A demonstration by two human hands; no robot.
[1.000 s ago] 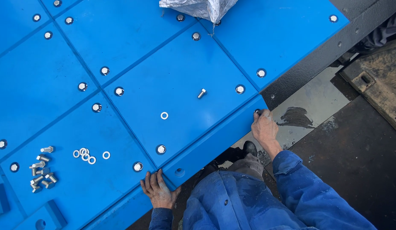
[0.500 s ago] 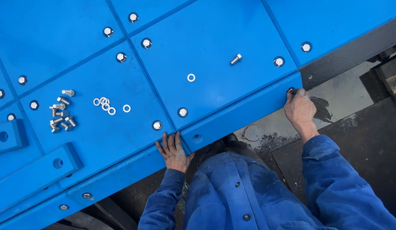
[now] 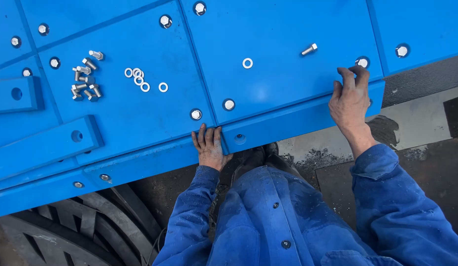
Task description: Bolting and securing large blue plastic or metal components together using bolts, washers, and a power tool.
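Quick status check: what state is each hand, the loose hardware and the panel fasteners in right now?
Left hand: flat, fingers over the blue panel edge, holding nothing.
Right hand: fingertips at a fitted corner bolt.
Loose bolt: lying on its side.
Single washer: flat, loose.
Bolt pile: loose.
Washer cluster: loose, some overlapping.
Edge hole: empty.
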